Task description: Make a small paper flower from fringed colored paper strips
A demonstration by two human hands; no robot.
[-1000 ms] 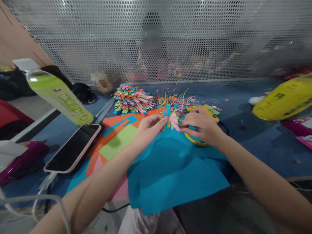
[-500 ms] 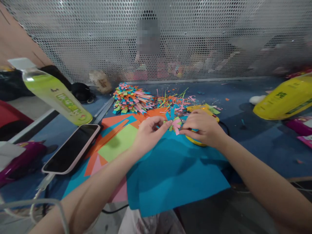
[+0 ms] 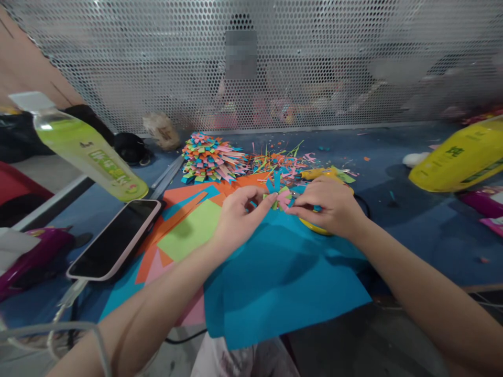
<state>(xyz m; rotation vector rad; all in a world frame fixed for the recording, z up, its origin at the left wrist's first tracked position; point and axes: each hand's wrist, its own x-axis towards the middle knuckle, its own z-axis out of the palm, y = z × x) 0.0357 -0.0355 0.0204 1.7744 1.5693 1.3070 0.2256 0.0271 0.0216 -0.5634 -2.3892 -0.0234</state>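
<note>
My left hand (image 3: 245, 207) is closed in a pinch around a small fringed paper flower (image 3: 283, 198) with blue, green and pink strips. My right hand (image 3: 328, 204) pinches at the flower's right edge, its thumb and fingertips against a strip. A small shiny bit shows by these fingertips, too small to name. Under the right palm, part of a yellow ring-like handle (image 3: 314, 226) sticks out; the rest is hidden. Both hands are above a large blue paper sheet (image 3: 283, 283). A yellow tool (image 3: 312, 173), partly covered, lies behind the right hand.
A cone of layered paper fringes (image 3: 214, 159) stands behind, beside a heap of paper scraps (image 3: 279, 162). Orange and green sheets (image 3: 192, 228), a phone (image 3: 116, 241) with a cable and a green drink bottle (image 3: 90, 149) are left. A yellow bottle (image 3: 458, 157) leans right. Perforated metal panel (image 3: 334, 31) behind.
The right fingertips have shifted slightly left and up along the flower's edge, and the pink strip there now hangs less low. The left hand keeps its pinch.
</note>
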